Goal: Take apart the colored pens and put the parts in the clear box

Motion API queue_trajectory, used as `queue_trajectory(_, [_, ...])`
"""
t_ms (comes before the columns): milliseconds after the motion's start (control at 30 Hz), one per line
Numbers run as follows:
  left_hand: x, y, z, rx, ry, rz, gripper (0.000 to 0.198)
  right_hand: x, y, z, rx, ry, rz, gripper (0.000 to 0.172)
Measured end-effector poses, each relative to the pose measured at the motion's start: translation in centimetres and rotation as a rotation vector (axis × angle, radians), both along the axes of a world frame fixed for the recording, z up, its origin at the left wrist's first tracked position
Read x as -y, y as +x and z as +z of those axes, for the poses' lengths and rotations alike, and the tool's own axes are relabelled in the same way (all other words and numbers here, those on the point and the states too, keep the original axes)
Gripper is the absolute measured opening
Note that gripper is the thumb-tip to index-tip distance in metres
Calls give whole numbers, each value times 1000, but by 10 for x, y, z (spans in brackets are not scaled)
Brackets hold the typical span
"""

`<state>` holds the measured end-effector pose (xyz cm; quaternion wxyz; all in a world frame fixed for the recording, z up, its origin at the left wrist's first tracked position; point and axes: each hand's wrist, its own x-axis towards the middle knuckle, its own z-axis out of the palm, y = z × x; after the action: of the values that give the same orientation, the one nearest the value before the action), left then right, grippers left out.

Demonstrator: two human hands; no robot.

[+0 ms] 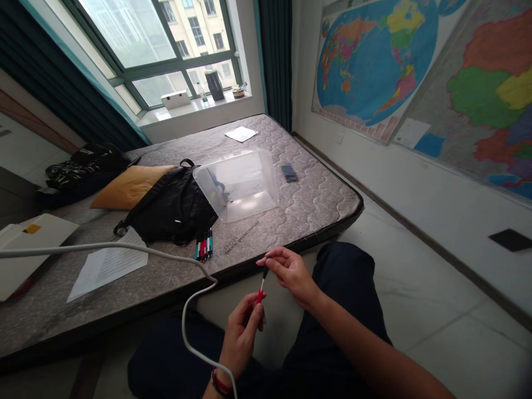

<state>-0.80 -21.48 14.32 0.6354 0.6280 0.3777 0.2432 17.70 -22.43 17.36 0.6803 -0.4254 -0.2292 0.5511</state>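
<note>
While in fingers (275, 259), pen (261, 289) black-end up.

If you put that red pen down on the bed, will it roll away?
Probably not far. The red pen looks slim and round, so it could roll, but the quilted mattress seems soft and dimpled, and the other pens lie there in a bunch. Being so thin, it is likely light.

Left hand (243, 332) grips the lower end of a slim red pen with black cap (261, 287). Right hand (291, 271) pinches the cap end. On the grey quilted mattress (316, 199): clear plastic box (239, 185) on its side, black fabric bag (170, 208) touching it, bundle of coloured pens (203, 246) just beside the bag.
</note>
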Motion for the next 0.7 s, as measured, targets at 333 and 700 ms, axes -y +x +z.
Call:
queue_trajectory(333, [0, 0, 0, 17, -44, 25, 35, 7, -22, -15, -11, -34, 84, 34])
queue_trajectory(700, [0, 2, -2, 136, -223, 112, 40, 3, -24, -17, 1, -27, 114, 33])
